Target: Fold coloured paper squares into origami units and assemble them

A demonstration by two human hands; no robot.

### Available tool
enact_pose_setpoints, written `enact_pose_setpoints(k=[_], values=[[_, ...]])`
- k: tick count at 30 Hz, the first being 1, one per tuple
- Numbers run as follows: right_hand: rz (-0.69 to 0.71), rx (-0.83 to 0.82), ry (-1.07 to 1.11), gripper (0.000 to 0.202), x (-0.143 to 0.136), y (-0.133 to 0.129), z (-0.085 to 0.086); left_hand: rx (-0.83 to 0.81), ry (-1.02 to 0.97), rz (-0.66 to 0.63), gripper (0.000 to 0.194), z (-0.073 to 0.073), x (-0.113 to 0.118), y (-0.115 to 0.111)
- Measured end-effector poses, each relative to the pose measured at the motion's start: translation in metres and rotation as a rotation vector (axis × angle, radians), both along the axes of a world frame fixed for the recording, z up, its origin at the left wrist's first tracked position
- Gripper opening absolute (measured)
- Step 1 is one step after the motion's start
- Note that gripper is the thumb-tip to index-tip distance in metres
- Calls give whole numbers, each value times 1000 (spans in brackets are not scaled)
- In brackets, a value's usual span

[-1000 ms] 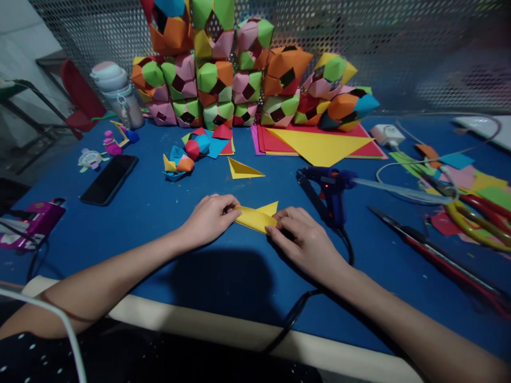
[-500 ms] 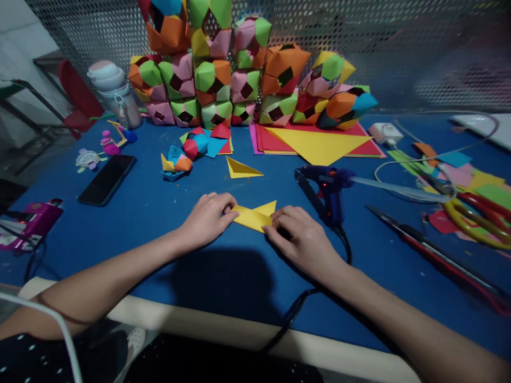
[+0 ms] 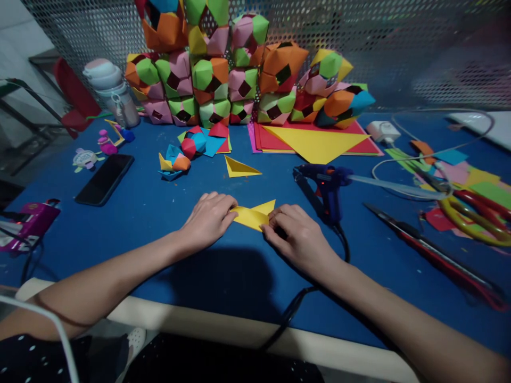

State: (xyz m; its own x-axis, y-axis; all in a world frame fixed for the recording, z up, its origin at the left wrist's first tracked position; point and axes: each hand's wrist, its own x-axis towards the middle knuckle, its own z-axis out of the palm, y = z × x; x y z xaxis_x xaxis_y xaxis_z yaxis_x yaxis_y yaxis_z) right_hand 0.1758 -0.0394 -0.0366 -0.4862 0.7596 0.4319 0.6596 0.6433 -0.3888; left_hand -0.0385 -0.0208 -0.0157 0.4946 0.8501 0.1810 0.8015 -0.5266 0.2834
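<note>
A small piece of folded yellow paper (image 3: 251,215) is stretched between my two hands, low over the blue table, with one pointed flap sticking up to the right. My left hand (image 3: 209,218) pinches its left end between thumb and fingers. At the right end, my right hand (image 3: 297,231) grips the paper with thumb and fingertips, which partly hide that end. Just beyond lies another folded yellow paper piece (image 3: 241,167), shaped like a triangle. A blue glue gun (image 3: 329,186) with a lit red light lies to the right of my hands.
Stacked paper balls (image 3: 211,77) line the back. Before them are coloured sheets (image 3: 279,141) and joined paper pieces (image 3: 173,159). At left are a phone (image 3: 104,180), a bottle (image 3: 109,90) and a purple box (image 3: 30,226). At right lie a red-handled cutter (image 3: 431,252), scissors (image 3: 475,215) and paper scraps.
The camera view has shifted very slightly. Both hands keep the same hold on the yellow paper, with hardly any movement.
</note>
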Motion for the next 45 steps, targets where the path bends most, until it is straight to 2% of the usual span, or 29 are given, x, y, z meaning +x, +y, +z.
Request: enact_pose_setpoints(k=[11, 16, 19, 21, 25, 29, 33, 38, 45], values=[[16, -14, -4, 17, 2, -1, -1, 0, 42, -6, 13, 1, 2, 1], [-2, -25, -25, 14, 3, -2, -2, 87, 118, -36, 28, 4, -1, 1], [-51, 9, -63, 14, 2, -2, 0, 154, 160, -100, 29, 6, -4, 5], [-64, 81, -136, 20, 0, -2, 3, 152, 162, -210, 25, 8, -6, 9], [18, 195, -326, 26, -4, -3, 11, 58, 111, -396, 27, 8, -8, 17], [121, 183, -387, 27, -3, -1, 14, -21, 95, -439, 30, 10, -13, 24], [162, 176, -396, 24, 0, 0, 15, -40, 177, -499, 35, 14, -25, 27], [213, 150, -330, 22, 7, -3, 16, -39, 229, -509, 34, 20, -40, 21], [258, 116, -198, 26, 14, -7, 16, -69, 264, -468, 34, 32, -42, 14]])
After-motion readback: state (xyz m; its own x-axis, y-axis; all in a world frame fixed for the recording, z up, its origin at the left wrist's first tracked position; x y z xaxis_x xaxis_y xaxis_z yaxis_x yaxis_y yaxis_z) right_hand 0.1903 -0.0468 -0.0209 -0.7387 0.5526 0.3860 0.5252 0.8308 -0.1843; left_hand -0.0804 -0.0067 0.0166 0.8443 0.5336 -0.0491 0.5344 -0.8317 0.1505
